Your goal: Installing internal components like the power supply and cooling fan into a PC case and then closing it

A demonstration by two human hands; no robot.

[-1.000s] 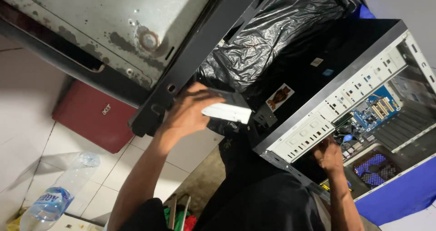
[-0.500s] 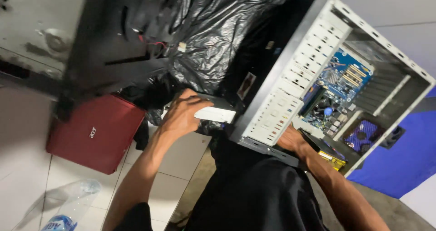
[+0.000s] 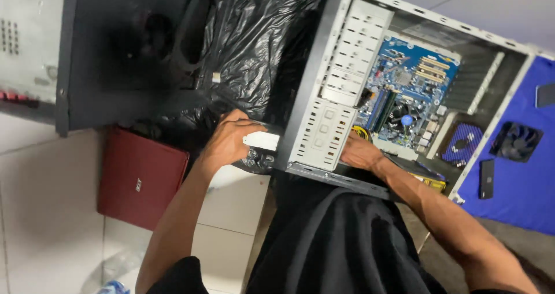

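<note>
While the open computer case [image 3: 324, 91] lies on its side across the person's lap, the left hand [image 3: 228, 141] is closed around a small white part [image 3: 261, 141], pinching it just outside the case's front edge, at about nine o'clock from the drive cage [image 3: 324, 135]. The right hand [image 3: 358, 152] reaches into the case at the cage's lower corner, palm against the metal; its fingers are hidden behind the cage, so whether it grips anything cannot be told. Inside, the blue motherboard [image 3: 413, 83] sits mounted, with a round cooler [image 3: 404, 119] at about six o'clock on the board and a blue-lit fan grille [image 3: 462, 143] at four o'clock from it. Side panel is already off and the drive bays look bare. Judging by this, the case is opened and partly stripped or not yet filled; the white part is neither seated in nor well away from the cage, so work at the front bay appears to be midway. A loose black fan [image 3: 516, 141] and a dark flat device [image 3: 487, 179] rest on the blue mat [image 3: 520, 201] at three o'clock. A red laptop [image 3: 139, 175] lies on the tiled floor [image 3: 46, 213] at eight o'clock, a black plastic bag [image 3: 248, 51] at eleven.
</note>
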